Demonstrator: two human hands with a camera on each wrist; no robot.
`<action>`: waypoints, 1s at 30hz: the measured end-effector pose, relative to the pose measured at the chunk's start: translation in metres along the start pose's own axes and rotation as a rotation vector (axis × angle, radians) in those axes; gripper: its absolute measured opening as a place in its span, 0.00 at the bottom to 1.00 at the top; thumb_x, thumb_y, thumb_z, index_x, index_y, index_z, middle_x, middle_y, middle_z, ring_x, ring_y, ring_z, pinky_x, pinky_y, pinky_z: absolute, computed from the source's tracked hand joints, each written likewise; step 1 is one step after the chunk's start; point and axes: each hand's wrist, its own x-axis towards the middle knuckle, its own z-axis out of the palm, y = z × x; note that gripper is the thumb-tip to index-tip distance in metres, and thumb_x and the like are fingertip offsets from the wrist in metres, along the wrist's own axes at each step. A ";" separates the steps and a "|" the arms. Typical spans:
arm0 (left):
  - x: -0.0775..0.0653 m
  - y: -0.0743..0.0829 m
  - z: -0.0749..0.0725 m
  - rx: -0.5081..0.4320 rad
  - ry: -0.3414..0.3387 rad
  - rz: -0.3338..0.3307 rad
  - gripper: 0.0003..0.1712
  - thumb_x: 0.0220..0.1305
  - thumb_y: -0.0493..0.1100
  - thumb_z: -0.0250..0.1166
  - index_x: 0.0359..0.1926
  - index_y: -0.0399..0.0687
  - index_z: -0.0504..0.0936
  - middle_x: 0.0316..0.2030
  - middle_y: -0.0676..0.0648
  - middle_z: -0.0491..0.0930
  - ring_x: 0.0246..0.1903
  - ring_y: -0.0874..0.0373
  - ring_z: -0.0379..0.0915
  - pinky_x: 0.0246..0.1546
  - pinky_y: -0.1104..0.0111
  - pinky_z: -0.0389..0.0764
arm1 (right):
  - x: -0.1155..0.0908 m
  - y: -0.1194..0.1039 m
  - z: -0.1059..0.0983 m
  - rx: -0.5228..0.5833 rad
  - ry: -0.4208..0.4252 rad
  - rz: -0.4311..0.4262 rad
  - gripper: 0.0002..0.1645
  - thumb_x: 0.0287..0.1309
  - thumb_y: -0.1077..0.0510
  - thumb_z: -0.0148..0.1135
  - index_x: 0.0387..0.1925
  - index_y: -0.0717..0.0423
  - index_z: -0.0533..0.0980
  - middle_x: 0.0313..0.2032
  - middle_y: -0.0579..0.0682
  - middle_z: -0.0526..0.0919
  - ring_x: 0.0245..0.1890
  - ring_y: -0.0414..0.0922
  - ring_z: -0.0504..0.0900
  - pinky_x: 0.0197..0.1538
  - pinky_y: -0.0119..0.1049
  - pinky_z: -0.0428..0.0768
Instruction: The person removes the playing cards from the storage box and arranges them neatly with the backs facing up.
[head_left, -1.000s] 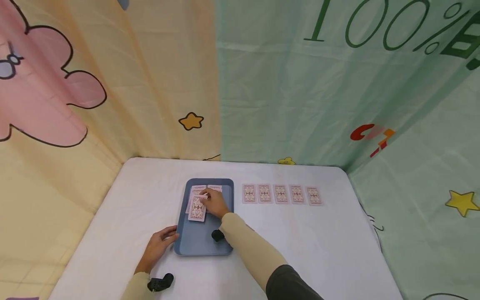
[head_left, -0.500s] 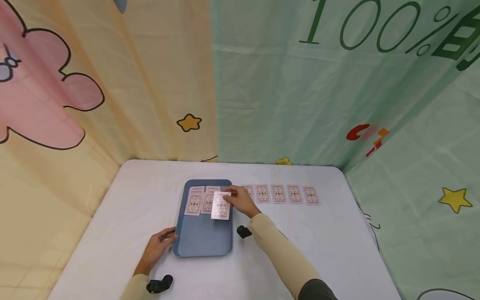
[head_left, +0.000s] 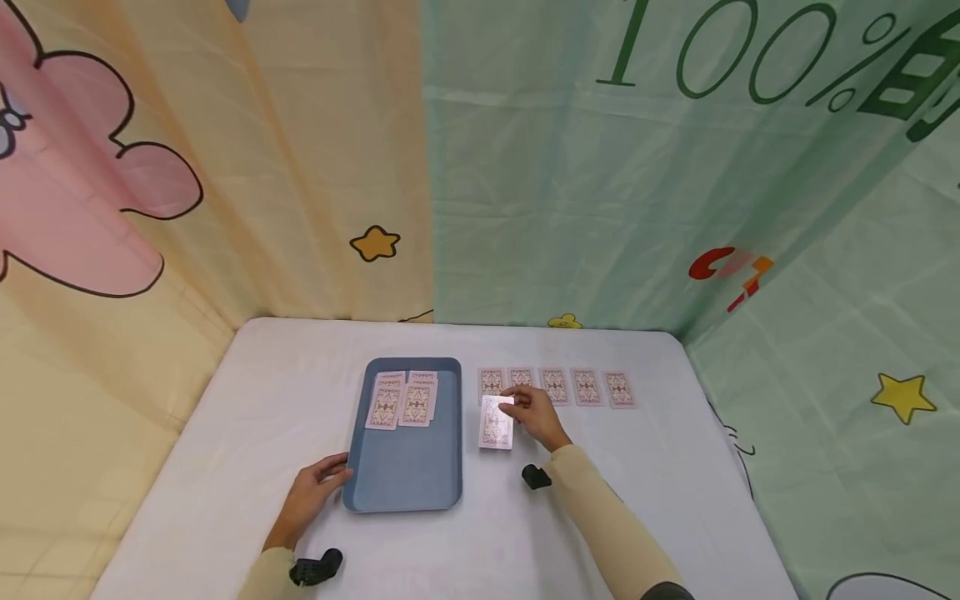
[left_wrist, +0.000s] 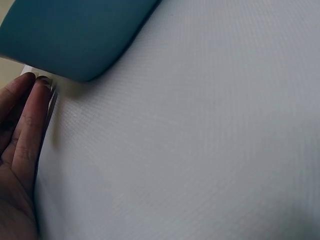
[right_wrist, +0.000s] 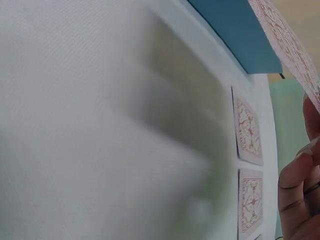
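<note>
Just right of the blue tray (head_left: 402,475), my right hand (head_left: 536,415) pinches a playing card (head_left: 496,425) by its upper right corner, patterned back up, over the white table. In the right wrist view the card (right_wrist: 287,37) is tilted and held above the surface. My left hand (head_left: 307,492) touches the tray's left side near its front corner, its fingers nearly straight in the left wrist view. Inside the tray's far half lie overlapping cards (head_left: 385,406), with another overlapping group (head_left: 417,405) beside them, all backs up.
Several face-down cards (head_left: 555,387) form a row right of the tray along the far part of the table (head_left: 450,558); my right fingers overlap the row in the head view. Printed curtains (head_left: 525,208) hang behind the table and at both sides.
My right hand has carried the card from over the tray's cards rightward, past the tray's right edge, to in front of the row. My left hand has stayed at the tray.
</note>
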 end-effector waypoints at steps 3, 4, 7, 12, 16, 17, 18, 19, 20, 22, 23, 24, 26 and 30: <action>0.000 -0.002 0.000 -0.009 -0.001 -0.010 0.29 0.64 0.45 0.65 0.61 0.32 0.73 0.51 0.37 0.79 0.56 0.45 0.71 0.57 0.55 0.71 | 0.000 0.010 0.001 0.003 0.014 -0.009 0.12 0.53 0.64 0.70 0.41 0.64 0.81 0.19 0.44 0.70 0.20 0.38 0.66 0.24 0.28 0.65; 0.000 -0.002 0.001 -0.011 -0.001 -0.014 0.29 0.64 0.45 0.65 0.61 0.32 0.73 0.51 0.37 0.79 0.56 0.45 0.71 0.57 0.54 0.71 | 0.000 0.014 0.001 0.005 0.014 -0.010 0.12 0.52 0.64 0.70 0.40 0.64 0.81 0.19 0.44 0.70 0.20 0.38 0.65 0.24 0.27 0.65; 0.000 -0.003 0.001 -0.015 0.000 -0.021 0.29 0.64 0.44 0.65 0.61 0.32 0.73 0.51 0.37 0.79 0.56 0.45 0.71 0.57 0.55 0.72 | 0.000 0.024 0.002 0.010 0.006 -0.018 0.13 0.52 0.64 0.70 0.40 0.65 0.81 0.18 0.43 0.69 0.20 0.36 0.65 0.24 0.27 0.65; 0.002 -0.002 0.001 -0.020 0.002 -0.004 0.29 0.63 0.45 0.65 0.61 0.33 0.73 0.51 0.38 0.79 0.55 0.47 0.72 0.52 0.66 0.74 | 0.001 0.036 0.005 0.006 -0.005 -0.040 0.12 0.52 0.66 0.70 0.39 0.67 0.82 0.16 0.43 0.69 0.18 0.35 0.65 0.23 0.27 0.65; 0.001 0.000 0.000 -0.013 0.004 -0.010 0.29 0.64 0.44 0.65 0.61 0.32 0.73 0.51 0.38 0.79 0.55 0.47 0.72 0.54 0.61 0.74 | 0.003 0.041 0.008 -0.039 -0.010 -0.060 0.10 0.52 0.65 0.70 0.38 0.65 0.83 0.17 0.43 0.72 0.18 0.36 0.67 0.24 0.27 0.68; 0.001 0.000 0.000 -0.009 0.006 -0.011 0.29 0.64 0.44 0.65 0.61 0.32 0.73 0.51 0.37 0.79 0.55 0.46 0.72 0.55 0.59 0.73 | 0.003 0.042 0.009 -0.060 -0.006 -0.064 0.10 0.51 0.65 0.70 0.37 0.64 0.83 0.17 0.43 0.73 0.19 0.36 0.68 0.24 0.28 0.69; 0.000 0.001 0.000 -0.003 0.006 -0.009 0.28 0.64 0.44 0.65 0.61 0.32 0.73 0.51 0.37 0.79 0.55 0.46 0.72 0.55 0.57 0.73 | 0.003 0.043 0.010 -0.079 0.000 -0.069 0.10 0.51 0.64 0.71 0.37 0.64 0.83 0.18 0.43 0.74 0.20 0.36 0.69 0.25 0.28 0.69; 0.000 0.001 0.000 0.001 0.006 -0.007 0.28 0.64 0.44 0.65 0.60 0.32 0.73 0.51 0.37 0.79 0.55 0.46 0.72 0.55 0.56 0.72 | 0.003 0.044 0.011 -0.101 0.009 -0.073 0.10 0.50 0.64 0.71 0.36 0.64 0.83 0.19 0.43 0.75 0.20 0.37 0.70 0.26 0.29 0.70; 0.000 0.001 0.000 0.007 0.005 -0.003 0.28 0.64 0.44 0.64 0.60 0.32 0.73 0.51 0.37 0.79 0.55 0.46 0.72 0.56 0.56 0.72 | 0.004 0.044 0.012 -0.119 0.021 -0.075 0.10 0.50 0.63 0.72 0.36 0.63 0.84 0.19 0.43 0.75 0.21 0.37 0.70 0.27 0.30 0.71; 0.000 0.002 0.000 0.012 0.005 0.001 0.28 0.64 0.43 0.64 0.60 0.31 0.73 0.51 0.37 0.79 0.54 0.46 0.73 0.55 0.56 0.73 | 0.003 0.045 0.014 -0.151 0.045 -0.071 0.11 0.48 0.62 0.73 0.35 0.62 0.84 0.20 0.44 0.77 0.22 0.37 0.71 0.29 0.30 0.72; 0.000 0.002 0.000 0.015 0.006 0.003 0.28 0.64 0.43 0.64 0.60 0.31 0.73 0.50 0.37 0.79 0.54 0.46 0.73 0.55 0.56 0.73 | 0.003 0.044 0.014 -0.164 0.056 -0.068 0.11 0.48 0.62 0.74 0.35 0.62 0.84 0.21 0.44 0.77 0.23 0.37 0.71 0.30 0.31 0.72; 0.000 0.002 0.000 0.012 0.005 0.003 0.28 0.64 0.43 0.64 0.60 0.31 0.73 0.51 0.37 0.79 0.54 0.46 0.73 0.55 0.56 0.73 | 0.003 0.044 0.015 -0.176 0.064 -0.070 0.12 0.48 0.61 0.74 0.35 0.62 0.84 0.21 0.45 0.78 0.23 0.38 0.72 0.31 0.31 0.73; 0.000 0.002 -0.001 0.010 0.001 0.000 0.28 0.64 0.43 0.64 0.60 0.31 0.73 0.51 0.37 0.79 0.54 0.45 0.72 0.55 0.55 0.72 | 0.003 0.044 0.016 -0.194 0.082 -0.070 0.12 0.47 0.60 0.75 0.34 0.62 0.83 0.22 0.46 0.78 0.24 0.38 0.73 0.31 0.32 0.73; 0.001 0.002 0.000 -0.002 -0.006 -0.005 0.29 0.64 0.44 0.64 0.61 0.31 0.72 0.51 0.36 0.79 0.56 0.43 0.71 0.57 0.51 0.70 | 0.002 0.044 0.016 -0.217 0.110 -0.090 0.12 0.46 0.61 0.75 0.32 0.63 0.83 0.21 0.47 0.78 0.23 0.38 0.72 0.30 0.33 0.73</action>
